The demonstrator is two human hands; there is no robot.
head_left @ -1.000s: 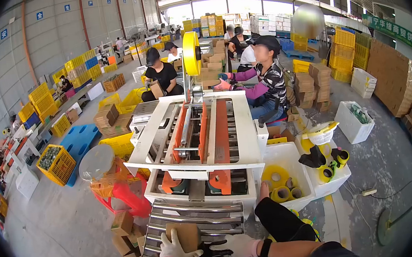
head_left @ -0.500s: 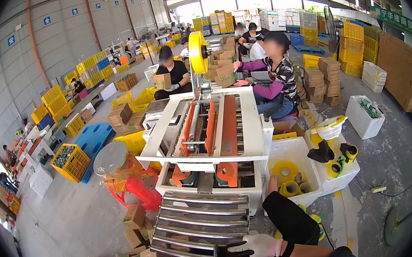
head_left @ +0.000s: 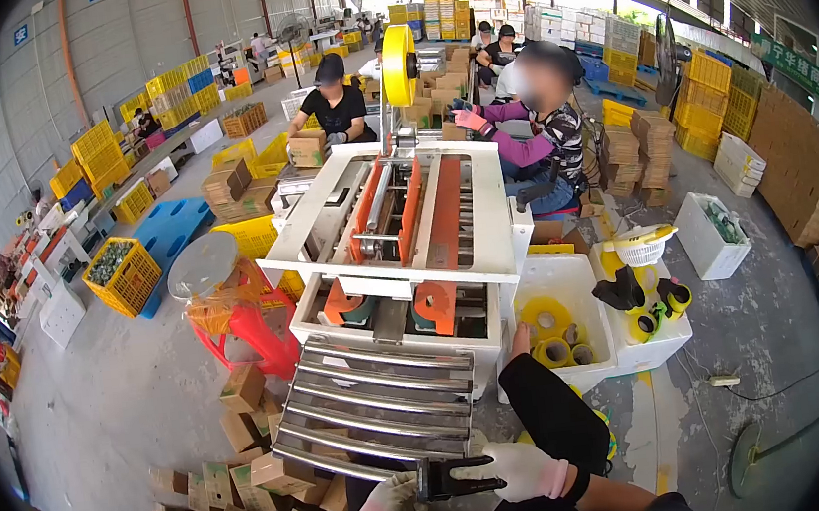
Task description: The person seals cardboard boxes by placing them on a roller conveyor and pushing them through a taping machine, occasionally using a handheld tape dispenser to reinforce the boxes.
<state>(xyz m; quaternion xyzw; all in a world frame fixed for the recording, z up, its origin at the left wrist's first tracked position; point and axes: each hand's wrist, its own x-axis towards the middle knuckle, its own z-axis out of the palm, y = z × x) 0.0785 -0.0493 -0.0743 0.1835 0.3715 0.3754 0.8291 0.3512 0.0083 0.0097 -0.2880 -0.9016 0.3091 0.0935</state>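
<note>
My left hand [head_left: 388,504], in a white and pink glove, is closed at the left end of a black object [head_left: 438,479] beside the roller rack. My right hand [head_left: 520,470], gloved the same way, has its fingers around the right part of that object. Directly ahead, the metal roller rack [head_left: 375,399] slopes down from the white machine [head_left: 489,247], which carries a yellow tape roll [head_left: 399,67]. Small cardboard boxes [head_left: 283,473] lie in a heap at the left of the rack. What the black object is cannot be made out.
A red stool [head_left: 237,319] stands left of the machine. At the right are a white foam box [head_left: 587,374] with tape rolls and a floor fan [head_left: 745,457]. Two people sit beyond the machine, one touching a carton [head_left: 307,147]. Yellow crates [head_left: 122,276] stand at the left.
My left hand has moved right, from the box heap to the black object. The view has shifted. The person at the back left has lowered a carton.
</note>
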